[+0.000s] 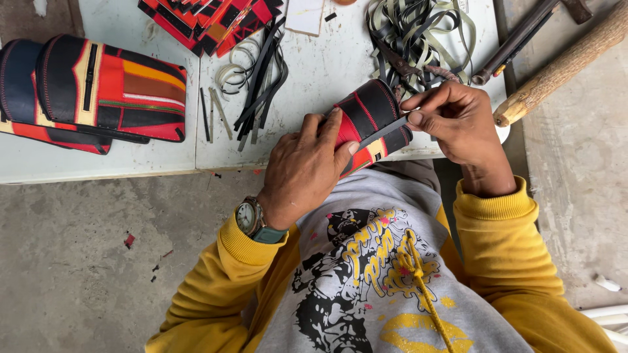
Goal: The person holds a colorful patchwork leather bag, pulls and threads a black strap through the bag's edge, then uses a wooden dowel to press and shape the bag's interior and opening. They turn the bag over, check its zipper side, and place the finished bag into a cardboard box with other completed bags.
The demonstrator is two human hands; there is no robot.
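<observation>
The white surface point(314, 72) fills the upper frame, with finished red-and-black bags point(98, 91) at upper left and a tangle of loose straps point(418, 33) at upper right. At centre, on its near edge, I hold the curled red-and-black leather piece point(366, 114); it looks soft and light, pliable enough to roll, best held around its bend. My left hand point(304, 173) is clamped over that curve. My right hand point(458, 121) has its grip pinched shut on a thin dark strap point(386, 131) laid across the piece.
</observation>
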